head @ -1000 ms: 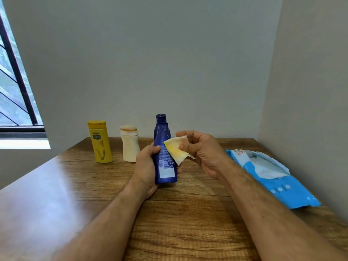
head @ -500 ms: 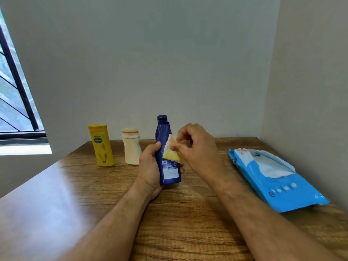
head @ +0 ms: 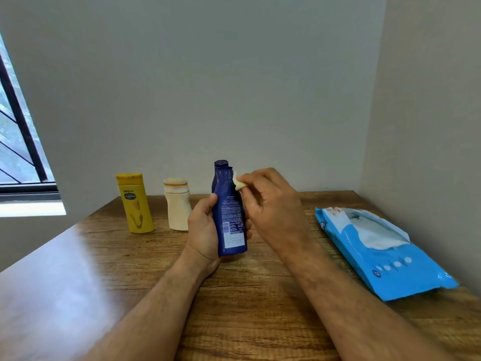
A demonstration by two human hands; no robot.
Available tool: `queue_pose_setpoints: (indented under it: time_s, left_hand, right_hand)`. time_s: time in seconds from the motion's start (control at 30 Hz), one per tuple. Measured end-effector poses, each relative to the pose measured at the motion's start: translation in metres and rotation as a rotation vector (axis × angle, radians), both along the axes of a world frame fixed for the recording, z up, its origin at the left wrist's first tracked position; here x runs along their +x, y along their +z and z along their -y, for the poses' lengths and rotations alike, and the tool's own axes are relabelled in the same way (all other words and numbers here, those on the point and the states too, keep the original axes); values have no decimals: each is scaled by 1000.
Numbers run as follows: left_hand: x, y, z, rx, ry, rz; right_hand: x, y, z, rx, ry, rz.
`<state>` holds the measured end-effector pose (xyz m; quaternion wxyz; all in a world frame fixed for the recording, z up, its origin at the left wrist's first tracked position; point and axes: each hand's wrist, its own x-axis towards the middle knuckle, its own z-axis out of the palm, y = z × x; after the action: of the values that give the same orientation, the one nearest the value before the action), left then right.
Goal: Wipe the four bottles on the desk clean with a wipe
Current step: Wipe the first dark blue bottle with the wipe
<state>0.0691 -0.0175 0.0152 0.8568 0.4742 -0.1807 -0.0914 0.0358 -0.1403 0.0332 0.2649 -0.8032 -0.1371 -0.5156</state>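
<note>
My left hand (head: 205, 230) grips a dark blue bottle (head: 231, 220) by its lower half and holds it upright just above the wooden desk (head: 104, 256). My right hand (head: 270, 204) pinches a small yellow-stained wipe (head: 238, 184) against the bottle's upper right shoulder. A dark blue cap (head: 221, 163) shows just behind the held bottle's top; I cannot tell whether it belongs to a second blue bottle. A yellow bottle (head: 135, 204) and a cream bottle (head: 177, 205) stand upright at the back left of the desk.
A blue pack of wipes (head: 385, 259) lies on the desk's right side by the side wall, its flap open with a white wipe showing. A window (head: 18, 142) is at the far left. The desk meets the back wall behind the bottles.
My right hand folded the wipe smaller and slid it from the bottle's middle up to its shoulder. The left hand kept hold of the blue bottle.
</note>
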Motion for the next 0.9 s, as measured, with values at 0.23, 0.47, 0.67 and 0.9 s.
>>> queue_pose_setpoints:
  time_s: [0.23,0.47,0.67,0.9]
  left_hand:
    - [1,-2,-4,47,46,15]
    - [5,-2,-18,-16,109,-2]
    - [-4,-3,-17,84,26,27]
    - [3,1,-17,-21,30,5]
  right_hand:
    - [0,-1,-11,-114,36,-154]
    - [-10,-6,-11,-391,99,-271]
    - [-8,-5,-7,-185,10,-85]
    - [-8,-9,-12,-347,132,-297]
